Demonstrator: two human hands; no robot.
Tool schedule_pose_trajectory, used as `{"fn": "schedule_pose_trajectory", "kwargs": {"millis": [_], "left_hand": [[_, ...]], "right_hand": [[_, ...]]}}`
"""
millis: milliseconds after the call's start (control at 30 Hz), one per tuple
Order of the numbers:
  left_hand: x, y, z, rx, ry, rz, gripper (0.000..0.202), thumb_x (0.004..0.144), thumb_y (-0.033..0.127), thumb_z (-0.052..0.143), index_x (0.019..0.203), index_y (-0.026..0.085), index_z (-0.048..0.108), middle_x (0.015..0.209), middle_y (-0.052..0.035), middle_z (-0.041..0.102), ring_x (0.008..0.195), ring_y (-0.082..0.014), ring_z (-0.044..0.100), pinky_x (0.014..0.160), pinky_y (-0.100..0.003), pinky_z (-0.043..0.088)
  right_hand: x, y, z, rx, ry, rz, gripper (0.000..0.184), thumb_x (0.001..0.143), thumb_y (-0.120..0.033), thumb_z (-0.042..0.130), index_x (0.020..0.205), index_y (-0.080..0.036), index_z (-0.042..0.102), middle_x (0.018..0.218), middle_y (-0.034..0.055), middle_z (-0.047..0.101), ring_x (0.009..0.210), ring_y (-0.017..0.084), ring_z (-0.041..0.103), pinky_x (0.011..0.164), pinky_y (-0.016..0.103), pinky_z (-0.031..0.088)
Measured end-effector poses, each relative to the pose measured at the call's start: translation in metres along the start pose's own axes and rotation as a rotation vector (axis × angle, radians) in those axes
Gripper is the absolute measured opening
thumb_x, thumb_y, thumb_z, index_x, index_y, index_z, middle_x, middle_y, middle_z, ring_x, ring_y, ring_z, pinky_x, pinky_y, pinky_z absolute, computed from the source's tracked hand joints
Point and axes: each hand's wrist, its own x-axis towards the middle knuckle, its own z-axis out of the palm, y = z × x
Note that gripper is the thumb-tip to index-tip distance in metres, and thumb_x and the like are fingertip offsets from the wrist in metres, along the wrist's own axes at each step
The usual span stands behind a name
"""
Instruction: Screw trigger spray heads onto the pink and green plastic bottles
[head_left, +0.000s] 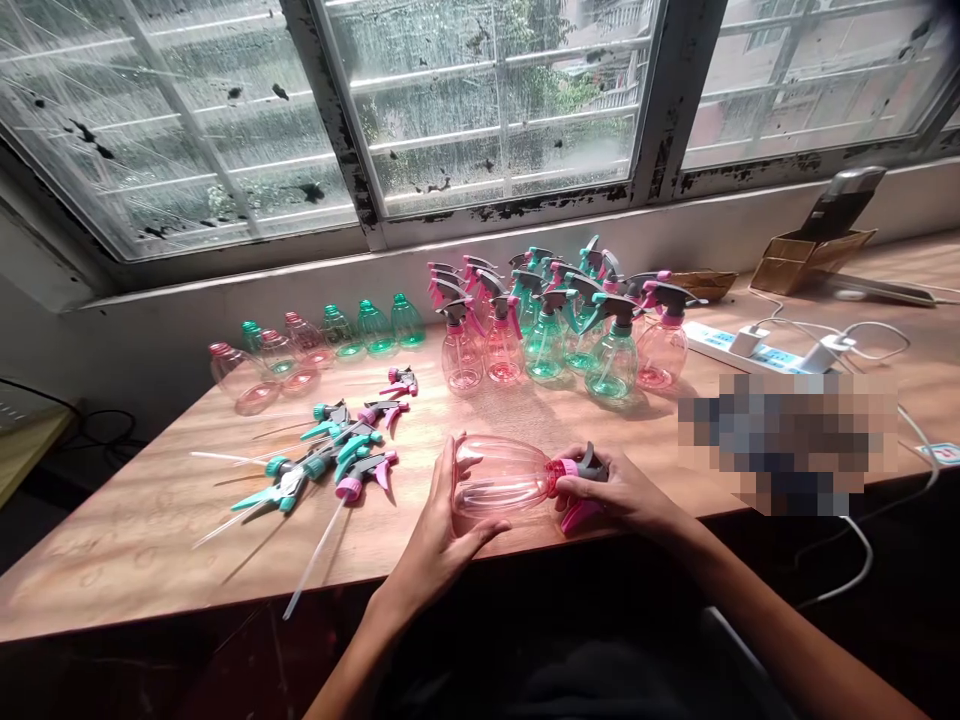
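A clear pink spray bottle (501, 480) lies on its side near the front edge of the wooden table (150, 530). My left hand (442, 540) wraps round the bottle's base end. My right hand (619, 488) grips the pink and grey trigger sprayer head (583, 480) fitted at the bottle's neck. Both hands are closed on their parts.
Several loose pink and teal sprayer heads (337, 455) with dip tubes lie to the left. Several capless bottles (330, 335) stand at the back left, several assembled spray bottles (555, 325) at the back centre. A power strip (750, 350) with cables and a cardboard box (810, 255) sit right.
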Motion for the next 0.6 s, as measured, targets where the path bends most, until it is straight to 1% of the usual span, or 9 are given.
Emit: {"fn": "schedule_pose_trajectory", "kwargs": {"millis": [67, 133, 267, 400, 433, 533, 600], "left_hand": [[0.001, 0.0001, -0.0005, -0.018, -0.008, -0.006, 0.1, 0.089, 0.034, 0.075, 0.16, 0.04, 0.004, 0.161, -0.0137, 0.026, 0.139, -0.036, 0.043, 0.111, -0.055, 0.044], [0.0022, -0.0002, -0.0006, -0.021, -0.017, 0.002, 0.101, 0.089, 0.032, 0.075, 0.159, 0.041, 0.004, 0.164, -0.0117, 0.019, 0.139, -0.0355, 0.042, 0.112, -0.054, 0.043], [0.0029, -0.0024, 0.0, -0.02, -0.002, 0.062, 0.103, 0.088, 0.03, 0.076, 0.159, 0.043, 0.003, 0.163, -0.0102, 0.02, 0.142, -0.0347, 0.038, 0.113, -0.053, 0.041], [0.0002, -0.006, 0.0009, 0.037, -0.017, 0.104, 0.095, 0.095, 0.025, 0.066, 0.158, 0.044, -0.003, 0.165, -0.01, 0.017, 0.14, -0.0307, 0.043, 0.116, -0.053, 0.036], [-0.0005, -0.0066, 0.001, 0.048, -0.024, 0.106, 0.096, 0.095, 0.025, 0.066, 0.158, 0.043, -0.004, 0.166, -0.01, 0.015, 0.139, -0.0301, 0.043, 0.117, -0.053, 0.035], [-0.0014, -0.0064, 0.0011, 0.032, -0.03, 0.086, 0.11, 0.089, 0.028, 0.075, 0.158, 0.042, -0.009, 0.167, -0.0107, 0.013, 0.141, -0.0312, 0.042, 0.118, -0.052, 0.035], [-0.0007, -0.005, 0.0011, 0.016, -0.022, 0.055, 0.114, 0.085, 0.03, 0.08, 0.159, 0.04, -0.007, 0.167, -0.0114, 0.013, 0.142, -0.0335, 0.04, 0.118, -0.052, 0.035]], "right_hand": [[-0.0005, -0.0006, -0.0002, -0.017, 0.011, 0.005, 0.038, 0.079, -0.043, 0.083, 0.1, -0.016, 0.065, 0.074, 0.0043, 0.077, 0.069, 0.023, 0.074, 0.069, 0.034, 0.058], [-0.0014, -0.0026, 0.0007, -0.029, 0.022, 0.011, 0.038, 0.079, -0.043, 0.083, 0.1, -0.017, 0.065, 0.075, 0.0039, 0.077, 0.069, 0.023, 0.074, 0.069, 0.034, 0.057], [-0.0035, -0.0084, 0.0038, -0.082, 0.059, 0.013, 0.037, 0.078, -0.045, 0.083, 0.096, -0.018, 0.066, 0.076, 0.0038, 0.077, 0.07, 0.024, 0.073, 0.07, 0.034, 0.057], [-0.0039, -0.0091, 0.0037, -0.121, 0.057, 0.019, 0.037, 0.077, -0.047, 0.083, 0.093, -0.018, 0.066, 0.076, 0.0039, 0.076, 0.07, 0.024, 0.072, 0.069, 0.035, 0.056], [-0.0037, -0.0084, 0.0032, -0.133, 0.056, 0.018, 0.037, 0.077, -0.048, 0.083, 0.093, -0.018, 0.066, 0.075, 0.0039, 0.076, 0.069, 0.024, 0.072, 0.068, 0.034, 0.056], [-0.0033, -0.0059, 0.0016, -0.161, 0.051, 0.013, 0.038, 0.077, -0.048, 0.084, 0.094, -0.018, 0.067, 0.078, 0.0043, 0.076, 0.072, 0.024, 0.071, 0.069, 0.034, 0.056], [-0.0034, -0.005, 0.0011, -0.161, 0.042, 0.013, 0.038, 0.077, -0.047, 0.083, 0.095, -0.018, 0.067, 0.079, 0.0046, 0.076, 0.073, 0.024, 0.072, 0.07, 0.035, 0.056]]}}
